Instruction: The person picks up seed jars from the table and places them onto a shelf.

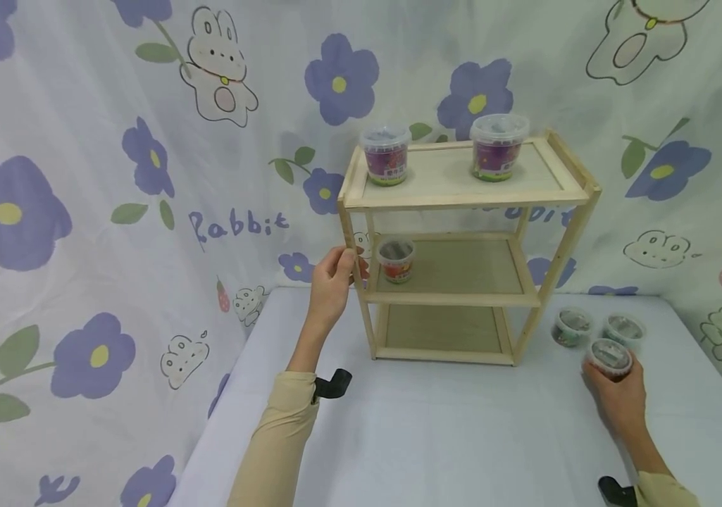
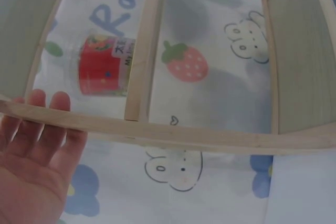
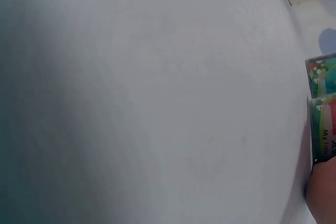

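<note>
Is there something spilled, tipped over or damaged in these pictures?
Nothing stands out: the tubs on the wooden rack stand upright, the right hand grips another tub, and no spill or damage shows.

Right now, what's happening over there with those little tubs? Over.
Left grip holding the wooden rack by its side. Right grip around a tub, right of the rack. Two other tubs close behind it; way to rack looks open.

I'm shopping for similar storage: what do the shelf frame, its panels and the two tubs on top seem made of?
Shelf frame: probably unpainted wood, matte, judging by its pale bars. Panels: perhaps plywood or printed board, dull; faint grainy streaks show. Left tub and right tub: likely clear plastic, shiny, with see-through rims above printed sides.
</note>
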A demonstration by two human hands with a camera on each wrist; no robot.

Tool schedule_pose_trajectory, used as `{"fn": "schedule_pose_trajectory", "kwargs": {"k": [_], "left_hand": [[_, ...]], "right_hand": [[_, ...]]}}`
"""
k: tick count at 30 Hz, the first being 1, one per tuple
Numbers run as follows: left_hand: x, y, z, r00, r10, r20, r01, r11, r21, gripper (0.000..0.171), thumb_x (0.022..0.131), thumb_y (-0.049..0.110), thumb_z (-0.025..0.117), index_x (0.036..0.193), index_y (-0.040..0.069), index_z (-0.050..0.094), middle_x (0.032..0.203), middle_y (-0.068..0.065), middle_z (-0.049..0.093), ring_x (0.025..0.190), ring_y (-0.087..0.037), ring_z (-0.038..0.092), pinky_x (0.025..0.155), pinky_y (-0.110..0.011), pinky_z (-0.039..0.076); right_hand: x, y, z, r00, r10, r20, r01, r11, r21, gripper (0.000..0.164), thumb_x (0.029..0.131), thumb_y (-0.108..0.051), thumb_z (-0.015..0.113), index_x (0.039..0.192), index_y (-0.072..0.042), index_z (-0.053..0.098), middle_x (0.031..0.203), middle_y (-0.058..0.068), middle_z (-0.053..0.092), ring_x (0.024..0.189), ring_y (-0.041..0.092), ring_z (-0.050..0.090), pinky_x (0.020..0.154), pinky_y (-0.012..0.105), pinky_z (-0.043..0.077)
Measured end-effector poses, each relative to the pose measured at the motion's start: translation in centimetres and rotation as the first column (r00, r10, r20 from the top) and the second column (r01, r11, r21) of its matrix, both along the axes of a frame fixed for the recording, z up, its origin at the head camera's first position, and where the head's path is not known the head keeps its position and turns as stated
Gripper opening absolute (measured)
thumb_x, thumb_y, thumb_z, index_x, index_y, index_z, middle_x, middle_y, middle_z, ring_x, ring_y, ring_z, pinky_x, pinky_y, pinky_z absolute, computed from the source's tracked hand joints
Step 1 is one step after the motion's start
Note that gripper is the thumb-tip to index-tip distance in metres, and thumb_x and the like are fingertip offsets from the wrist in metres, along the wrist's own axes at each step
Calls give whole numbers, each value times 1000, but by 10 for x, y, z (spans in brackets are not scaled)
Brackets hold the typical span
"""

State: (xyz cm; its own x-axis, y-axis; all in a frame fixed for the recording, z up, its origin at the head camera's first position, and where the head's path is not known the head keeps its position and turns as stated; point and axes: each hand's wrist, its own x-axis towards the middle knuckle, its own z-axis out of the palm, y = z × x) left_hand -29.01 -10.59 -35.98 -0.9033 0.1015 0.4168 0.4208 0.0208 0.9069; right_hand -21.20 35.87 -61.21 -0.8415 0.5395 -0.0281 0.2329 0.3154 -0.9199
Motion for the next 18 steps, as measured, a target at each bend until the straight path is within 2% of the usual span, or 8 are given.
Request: {"fn": "schedule_pose_trajectory", "kwargs": {"k": [9,18], "left_hand": [[-1,1,-1,1000,5,-6,-5,1000,-13,32,105,16,45,112,-12,59,96,-41,57,88,-58,57,89,-65,49],[-1,-1,-1,1000,-5,-6,5,1000,-6,32,106,16,44,113,-12,59,97,-43,56,88,-58,56,89,-66,48]], "right_hand": [[12,0,-1,1000,13,14,-13,1000,5,88,96,-26,63,157,-1,5,158,30,18,146,46,19,119,59,16],[40,-9,0,998,46,53,-45,999,-7,89,97,-31,63,157,0,5,157,30,20,144,48,23,117,59,22]]}}
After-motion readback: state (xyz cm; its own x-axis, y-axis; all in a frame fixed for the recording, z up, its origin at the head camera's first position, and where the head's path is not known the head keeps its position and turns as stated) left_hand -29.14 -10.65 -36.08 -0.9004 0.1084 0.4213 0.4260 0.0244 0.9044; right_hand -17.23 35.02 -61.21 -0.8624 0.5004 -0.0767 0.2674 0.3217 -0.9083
